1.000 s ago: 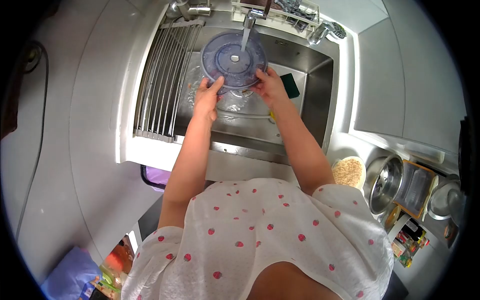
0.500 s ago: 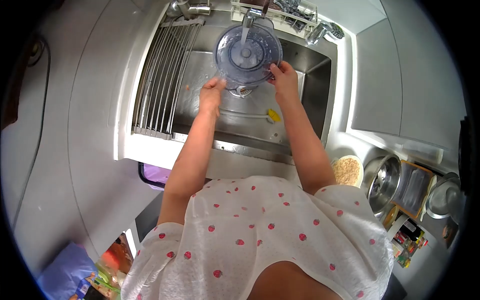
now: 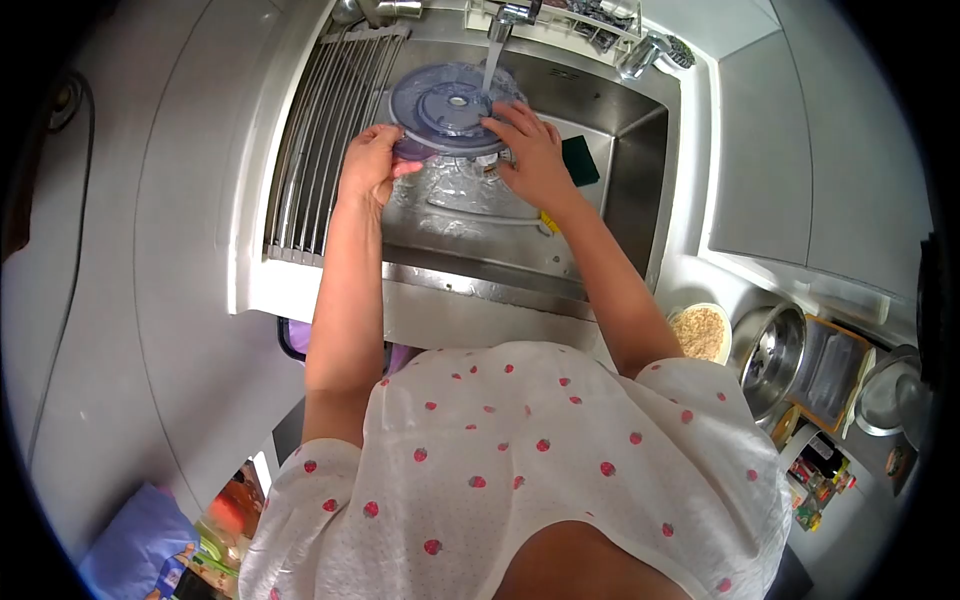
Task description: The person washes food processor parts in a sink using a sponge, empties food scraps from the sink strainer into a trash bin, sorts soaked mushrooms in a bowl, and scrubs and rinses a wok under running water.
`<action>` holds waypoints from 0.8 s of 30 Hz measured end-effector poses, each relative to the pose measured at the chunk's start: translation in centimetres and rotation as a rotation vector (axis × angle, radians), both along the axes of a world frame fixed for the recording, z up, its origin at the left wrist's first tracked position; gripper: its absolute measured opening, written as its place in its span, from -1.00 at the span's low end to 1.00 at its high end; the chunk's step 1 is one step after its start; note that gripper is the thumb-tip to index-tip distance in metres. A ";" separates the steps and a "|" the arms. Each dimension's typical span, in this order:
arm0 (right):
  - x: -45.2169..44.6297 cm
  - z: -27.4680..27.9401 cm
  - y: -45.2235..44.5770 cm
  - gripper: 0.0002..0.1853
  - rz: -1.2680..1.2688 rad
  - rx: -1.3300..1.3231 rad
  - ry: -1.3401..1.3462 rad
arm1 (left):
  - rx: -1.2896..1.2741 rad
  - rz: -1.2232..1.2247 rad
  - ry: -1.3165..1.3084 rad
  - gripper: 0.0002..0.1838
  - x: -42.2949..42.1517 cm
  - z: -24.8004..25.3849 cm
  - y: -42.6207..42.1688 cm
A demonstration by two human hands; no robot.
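Observation:
A round, clear bluish plastic lid (image 3: 435,112) is held tilted over the sink under the running faucet (image 3: 500,32). My left hand (image 3: 372,165) grips its left edge, thumb on top. My right hand (image 3: 530,145) lies at its right side with fingers over the rim and in the water stream. Water runs off the lid onto the sink floor (image 3: 480,255). Below it lies a white-handled brush with a yellow head (image 3: 548,222). A dark green scouring pad (image 3: 580,161) rests right of my right hand.
A roll-up metal rack (image 3: 325,140) covers the sink's left side. A caddy (image 3: 565,28) stands behind the sink. On the right are a bowl of beige food (image 3: 698,333), a steel bowl (image 3: 768,360) and an orange-edged tray (image 3: 832,372).
The lid has moved left and tilted, with my left hand going left along with it. My right hand's fingers have shifted up over the lid's right side. The green pad shows again.

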State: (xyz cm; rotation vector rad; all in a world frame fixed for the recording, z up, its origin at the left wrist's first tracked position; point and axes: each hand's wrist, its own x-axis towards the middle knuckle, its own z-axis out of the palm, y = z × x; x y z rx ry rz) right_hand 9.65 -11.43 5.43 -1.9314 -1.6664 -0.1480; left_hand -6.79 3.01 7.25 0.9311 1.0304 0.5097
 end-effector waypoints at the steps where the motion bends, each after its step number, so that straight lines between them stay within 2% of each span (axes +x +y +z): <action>1: 0.4 -0.2 0.0 -0.50 -0.001 0.000 -0.004 | 0.000 -0.001 -0.004 -0.85 0.4 0.5 -0.1; 4: 1.4 0.0 0.4 -0.60 0.063 0.026 0.140 | -0.148 -0.050 -0.006 -0.77 1.4 1.2 -0.5; 6: 1.6 0.8 0.3 -0.69 -0.123 -0.195 0.621 | -0.249 0.006 -0.222 -0.65 1.7 -0.5 -0.7; 7: 2.1 0.1 0.5 -0.69 -0.123 -0.194 0.618 | -0.248 0.005 -0.225 -0.65 1.7 -2.5 -0.7; 9: 3.2 -2.5 1.2 -0.74 -0.259 -0.025 1.011 | -0.124 0.084 0.022 -0.65 1.6 -6.4 -0.4; 10: 3.4 -3.1 1.4 -0.74 -0.256 -0.024 1.010 | -0.121 -0.025 0.158 -0.52 1.8 -5.8 -1.1; 12: 3.7 -4.0 1.4 -0.73 -0.355 0.157 1.566 | -0.125 -0.018 0.231 -0.49 2.0 -5.6 -2.3; 13: 3.7 -4.3 1.3 -0.73 -0.354 0.157 1.567 | -0.131 -0.012 0.305 -0.46 2.1 -5.7 -2.6; 15: 3.8 -4.9 1.3 -0.71 -0.262 0.299 1.966 | -0.152 0.007 0.328 -0.52 2.2 -6.0 -2.6; 17: 4.0 -6.2 1.2 -0.72 -0.209 0.313 2.052 | -0.204 0.149 0.167 -0.74 2.0 -6.0 -2.8; 21: 2.8 -5.5 1.5 -0.72 -0.167 0.378 2.296 | -0.228 0.180 0.061 -0.80 2.1 -4.5 -2.6; 24: 2.2 -5.1 2.3 -0.70 -0.145 0.342 2.286 | 0.007 0.269 -0.097 -0.86 2.0 -2.9 -2.9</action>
